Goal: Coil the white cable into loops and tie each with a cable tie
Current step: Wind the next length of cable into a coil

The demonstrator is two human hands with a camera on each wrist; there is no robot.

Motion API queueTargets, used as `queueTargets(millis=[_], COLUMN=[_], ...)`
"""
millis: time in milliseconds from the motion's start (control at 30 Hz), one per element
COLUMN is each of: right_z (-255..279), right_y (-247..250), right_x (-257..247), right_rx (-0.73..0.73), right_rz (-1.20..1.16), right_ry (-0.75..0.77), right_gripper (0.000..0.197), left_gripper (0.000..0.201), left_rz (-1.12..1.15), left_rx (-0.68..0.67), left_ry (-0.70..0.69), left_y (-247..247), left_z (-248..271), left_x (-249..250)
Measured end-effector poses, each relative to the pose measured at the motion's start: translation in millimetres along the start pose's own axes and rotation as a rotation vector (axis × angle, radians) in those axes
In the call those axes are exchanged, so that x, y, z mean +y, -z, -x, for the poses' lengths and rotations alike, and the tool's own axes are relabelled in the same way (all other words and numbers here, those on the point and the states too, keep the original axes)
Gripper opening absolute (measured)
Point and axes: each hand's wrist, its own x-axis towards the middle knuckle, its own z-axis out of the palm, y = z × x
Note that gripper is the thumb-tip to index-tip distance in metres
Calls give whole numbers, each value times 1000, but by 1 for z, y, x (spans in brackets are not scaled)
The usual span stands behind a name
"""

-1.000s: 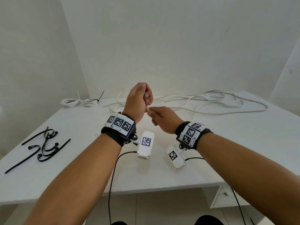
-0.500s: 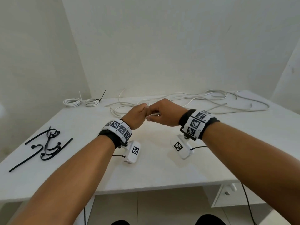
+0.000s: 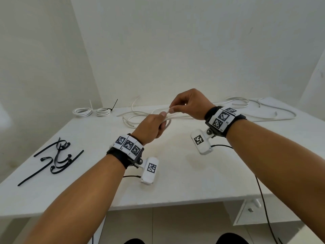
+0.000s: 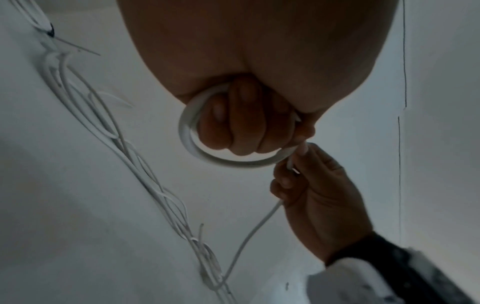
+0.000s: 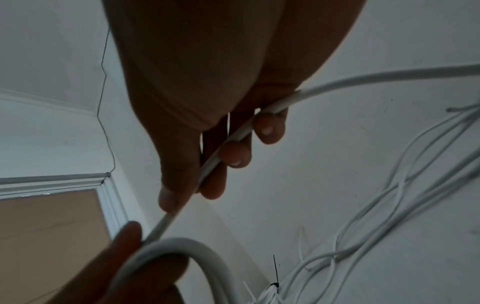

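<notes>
My left hand (image 3: 154, 126) is curled into a fist above the table, with a small loop of white cable (image 4: 193, 151) wound round its fingers. Just above and to its right, my right hand (image 3: 173, 110) pinches the same cable (image 5: 221, 156) between thumb and fingers, right where it leaves the loop. From there the cable runs off to the loose tangle of white cable (image 3: 237, 110) strewn along the back of the white table (image 3: 175, 182). Several black cable ties (image 3: 56, 159) lie at the table's left.
Two small finished coils (image 3: 91, 111) sit at the back left corner, each bound with a tie. The table's front edge runs below my forearms, with a drawer unit (image 3: 251, 210) under its right end. Walls close in behind and on the left.
Both hands dropped from an upright hold to table height. The right hand then rose over the left, laying a turn of cable round the left fingers.
</notes>
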Motion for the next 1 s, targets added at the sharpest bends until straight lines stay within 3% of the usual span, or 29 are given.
queueTargets(millis=[133, 267, 667, 800, 1000], right_z=[-1, -2, -4, -3, 4], right_y=[-4, 2, 4, -5, -43], right_x=[0, 2, 5, 7, 11], right_rx=[62, 123, 238, 231, 66], right_rz=[-69, -80, -142, -167, -95], right_ry=[3, -6, -14, -27, -103], right_gripper=[7, 7, 16, 19, 37], left_gripper=[48, 43, 35, 36, 33], left_rz=[209, 314, 290, 363, 544], left_rx=[92, 48, 49, 87, 123], left_ry=[26, 89, 67, 0, -111], left_y=[-5, -5, -6, -8, -7], left_z=[1, 4, 13, 12, -2], left_x=[11, 18, 27, 37, 53])
